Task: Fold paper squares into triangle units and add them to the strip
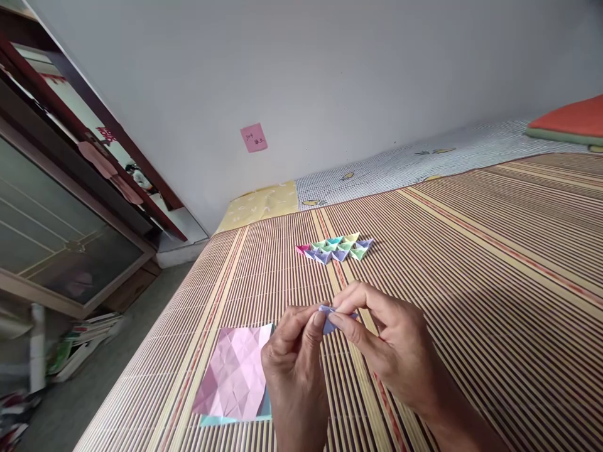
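Observation:
My left hand and my right hand meet over the striped bamboo mat, both pinching a small folded piece of purple paper between fingertips. Most of that piece is hidden by my fingers. Farther off on the mat lies a row of several small folded paper pieces in pink, purple, green, blue and yellow, packed side by side. Left of my left hand lies a creased pink paper square on top of a light blue sheet.
The mat covers a bed with a patterned sheet along the white wall. A pink sticky note is on the wall. An orange cushion lies far right. A cabinet and stacked books stand left, past the bed's edge.

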Demonstrator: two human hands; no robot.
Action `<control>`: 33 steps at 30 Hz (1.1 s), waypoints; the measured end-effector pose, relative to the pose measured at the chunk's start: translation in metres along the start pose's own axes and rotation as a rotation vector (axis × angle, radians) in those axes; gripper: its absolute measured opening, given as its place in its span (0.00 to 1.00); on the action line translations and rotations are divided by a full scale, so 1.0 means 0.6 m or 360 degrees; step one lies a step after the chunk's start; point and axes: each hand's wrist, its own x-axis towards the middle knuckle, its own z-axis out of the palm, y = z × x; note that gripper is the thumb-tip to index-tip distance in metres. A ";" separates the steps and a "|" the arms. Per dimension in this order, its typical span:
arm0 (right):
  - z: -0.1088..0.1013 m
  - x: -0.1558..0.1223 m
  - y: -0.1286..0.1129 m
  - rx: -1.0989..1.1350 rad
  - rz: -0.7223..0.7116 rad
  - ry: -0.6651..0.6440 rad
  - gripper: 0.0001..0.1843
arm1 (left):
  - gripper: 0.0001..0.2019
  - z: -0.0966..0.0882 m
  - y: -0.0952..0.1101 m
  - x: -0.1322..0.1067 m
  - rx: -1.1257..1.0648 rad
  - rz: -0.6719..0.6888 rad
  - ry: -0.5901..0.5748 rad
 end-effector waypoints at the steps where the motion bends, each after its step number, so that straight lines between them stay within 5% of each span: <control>1: 0.001 0.000 0.000 0.0000 -0.0001 0.0005 0.07 | 0.03 0.001 0.001 0.000 0.0009 -0.0009 0.0006; 11: 0.006 0.000 -0.004 -0.0060 0.0151 0.0030 0.02 | 0.10 0.005 0.000 -0.002 -0.0157 -0.0214 0.0071; 18: 0.005 0.003 -0.008 0.0104 0.0305 -0.0115 0.09 | 0.11 0.001 -0.015 0.002 -0.0400 -0.0348 0.0093; 23: 0.000 0.001 -0.004 0.0080 0.0359 -0.0086 0.16 | 0.06 -0.003 -0.019 0.005 -0.0591 -0.0418 -0.0010; 28: -0.002 0.002 0.005 0.0260 0.0437 -0.0267 0.15 | 0.04 0.000 -0.017 0.010 -0.0787 -0.0543 -0.0093; 33: -0.007 -0.002 0.006 0.0219 0.0518 -0.0330 0.17 | 0.06 -0.006 -0.014 0.015 -0.0701 -0.0568 -0.0303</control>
